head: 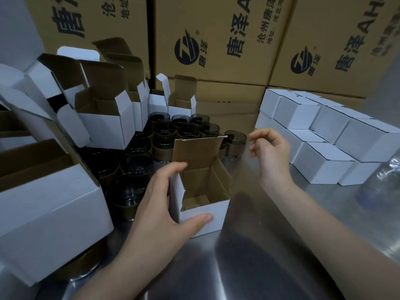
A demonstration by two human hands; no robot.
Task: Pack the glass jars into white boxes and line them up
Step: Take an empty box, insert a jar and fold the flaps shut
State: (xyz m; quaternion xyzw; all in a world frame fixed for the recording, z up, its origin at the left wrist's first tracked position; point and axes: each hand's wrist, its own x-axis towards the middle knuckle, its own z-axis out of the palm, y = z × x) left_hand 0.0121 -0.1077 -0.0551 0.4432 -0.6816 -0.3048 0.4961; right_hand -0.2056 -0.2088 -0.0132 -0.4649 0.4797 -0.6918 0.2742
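Observation:
A small white box (207, 210) stands upright on the steel table, lid flap raised, brown inside and empty. My left hand (158, 202) grips its left side, thumb on the front face and fingers over the back left rim. My right hand (270, 148) hovers empty to the right of the flap, fingers loosely curled and apart, close to a dark glass jar (234, 146). Several more dark glass jars (184, 128) stand grouped behind the box. Closed white boxes (324, 131) sit lined up and stacked at the right.
Open empty white boxes (104, 118) crowd the left and back left, a large one (49, 213) nearest me. Big brown cartons (216, 40) wall off the back. A clear plastic bottle (385, 187) lies at the right edge. Bare steel table (249, 267) spreads in front.

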